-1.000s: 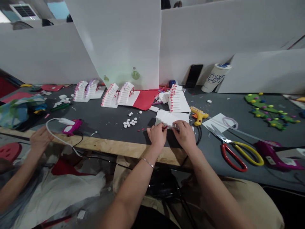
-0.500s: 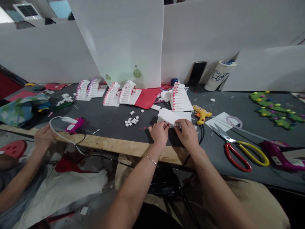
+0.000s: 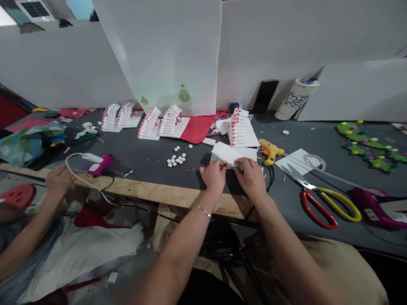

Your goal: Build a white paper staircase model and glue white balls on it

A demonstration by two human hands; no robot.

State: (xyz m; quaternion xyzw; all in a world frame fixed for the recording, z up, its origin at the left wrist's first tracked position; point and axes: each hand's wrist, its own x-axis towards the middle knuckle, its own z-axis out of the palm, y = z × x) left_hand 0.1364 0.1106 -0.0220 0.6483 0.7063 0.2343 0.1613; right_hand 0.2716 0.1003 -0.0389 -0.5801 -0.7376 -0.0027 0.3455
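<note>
A small white stepped model point(image 3: 224, 149), like a staircase, lies on a white base at the table's front. My left hand point(image 3: 213, 176) is closed at its near left side, thumb and fingertips pinching a small red piece point(image 3: 225, 164). On the near right side, my right hand point(image 3: 252, 176) has its bent fingers pressed on the model's edge. The fingertips hide part of that edge. Behind it stands a similar white staircase point(image 3: 239, 127) with red-tipped rails. A yellow glue gun point(image 3: 271, 151) lies just to the right.
Large scissors point(image 3: 307, 184) and a purple device point(image 3: 375, 205) lie at right. Several white pellets point(image 3: 173, 162) sit left of my hands. More stair models point(image 3: 149, 123) and a red sheet point(image 3: 195, 129) stand behind. A co-worker's hand point(image 3: 60, 178) is at far left beside a white cable.
Both hands stay at the near edge of the white model with only slight finger movement. The whole view has shifted a little.
</note>
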